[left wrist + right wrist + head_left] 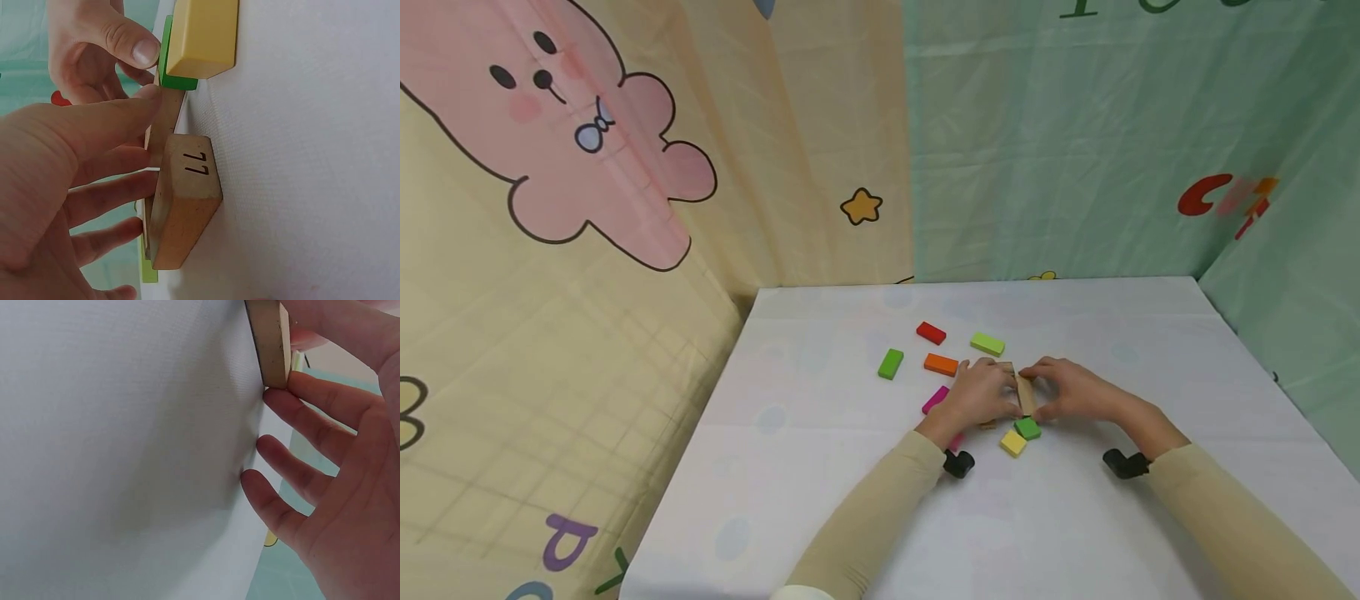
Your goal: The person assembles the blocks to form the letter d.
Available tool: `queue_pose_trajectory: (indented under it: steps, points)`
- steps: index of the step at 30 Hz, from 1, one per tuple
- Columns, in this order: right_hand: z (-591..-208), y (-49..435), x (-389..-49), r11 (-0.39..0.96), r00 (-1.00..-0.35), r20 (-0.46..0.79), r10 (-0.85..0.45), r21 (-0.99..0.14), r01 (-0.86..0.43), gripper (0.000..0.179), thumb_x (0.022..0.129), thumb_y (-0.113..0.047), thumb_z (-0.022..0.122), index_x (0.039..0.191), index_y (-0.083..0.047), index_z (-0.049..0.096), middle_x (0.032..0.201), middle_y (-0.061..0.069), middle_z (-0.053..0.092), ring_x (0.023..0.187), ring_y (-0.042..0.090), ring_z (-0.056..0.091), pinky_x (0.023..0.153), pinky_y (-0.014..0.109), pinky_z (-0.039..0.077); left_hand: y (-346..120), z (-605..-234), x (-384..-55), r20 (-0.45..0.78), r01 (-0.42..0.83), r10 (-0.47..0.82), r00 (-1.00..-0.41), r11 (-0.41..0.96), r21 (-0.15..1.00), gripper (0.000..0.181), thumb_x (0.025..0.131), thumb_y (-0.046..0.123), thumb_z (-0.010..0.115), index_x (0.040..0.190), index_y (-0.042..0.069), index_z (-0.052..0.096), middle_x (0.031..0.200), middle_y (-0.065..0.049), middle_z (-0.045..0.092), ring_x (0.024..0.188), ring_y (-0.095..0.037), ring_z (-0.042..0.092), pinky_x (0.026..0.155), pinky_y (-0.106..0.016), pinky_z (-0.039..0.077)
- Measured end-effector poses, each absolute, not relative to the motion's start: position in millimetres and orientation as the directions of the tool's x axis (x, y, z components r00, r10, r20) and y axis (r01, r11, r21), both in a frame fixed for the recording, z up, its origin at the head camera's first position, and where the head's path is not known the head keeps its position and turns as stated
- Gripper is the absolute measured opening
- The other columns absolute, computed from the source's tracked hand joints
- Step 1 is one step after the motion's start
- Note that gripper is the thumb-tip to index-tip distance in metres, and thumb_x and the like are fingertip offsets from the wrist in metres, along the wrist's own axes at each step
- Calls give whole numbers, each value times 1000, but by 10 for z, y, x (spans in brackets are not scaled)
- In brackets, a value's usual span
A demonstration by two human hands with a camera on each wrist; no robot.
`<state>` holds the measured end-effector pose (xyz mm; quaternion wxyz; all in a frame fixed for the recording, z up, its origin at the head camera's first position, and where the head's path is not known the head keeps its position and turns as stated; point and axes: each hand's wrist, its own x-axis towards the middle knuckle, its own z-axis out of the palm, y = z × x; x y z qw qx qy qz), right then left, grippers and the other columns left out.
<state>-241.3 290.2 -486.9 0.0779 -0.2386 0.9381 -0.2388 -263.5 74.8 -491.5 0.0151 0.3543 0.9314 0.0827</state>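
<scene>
A plain wooden block (1026, 395) lies lengthwise between the two hands. My right hand (1071, 390) pinches it, thumb at the near end and index finger at the far end; the other fingers (290, 469) spread over the table in the right wrist view. From the other side, the left hand (981, 393) touches the block with its thumb and fingertips, its fingers (112, 194) spread and fairly straight. Close beside them in the left wrist view stands a wooden block marked 77 (187, 194). A green block (1027, 428) and a yellow block (1012, 443) sit at the near end.
Beyond the left hand lie a red block (931, 333), an orange block (941, 364), a lime block (987, 343) and a green block (891, 364). A magenta block (935, 400) is partly behind the left hand. Printed curtains (820, 150) border the white table (760, 483).
</scene>
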Motion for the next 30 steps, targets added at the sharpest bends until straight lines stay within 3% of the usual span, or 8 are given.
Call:
queue_pose_trajectory:
  steps: [18,25,27,30]
  points:
    - [-4919,2927,-2404,768,-881,-10,-472,-495,-406,68,80,-35,86,137,-6,61,128,11,59,118,36,53,94,58,45,788,-4966,-2614,46,655,654,-755,747,112,48,85,60,73,126,34,72,135,15,59,133,-19,44,108,-62,33]
    - [-4950,2982,-2421,751,-885,-16,-465,-537,-384,69,80,-36,86,138,-8,60,126,8,59,120,34,54,94,55,46,773,-4948,-2630,42,655,658,-752,739,160,44,87,55,73,124,32,73,129,13,64,133,-21,45,108,-63,34]
    - [-4957,2986,-2431,748,-887,-17,-462,-545,-379,69,81,-37,86,138,-8,61,126,8,59,120,34,54,95,56,46,761,-4936,-2645,46,662,666,-745,728,178,41,89,53,73,124,32,74,126,14,65,130,-20,48,106,-60,37]
    - [-4959,2976,-2430,743,-890,-26,-456,-562,-364,68,81,-36,86,138,-8,61,127,9,59,121,35,53,95,57,45,735,-4919,-2678,57,675,683,-729,702,228,36,92,48,71,122,29,75,118,15,68,118,-15,54,100,-46,45]
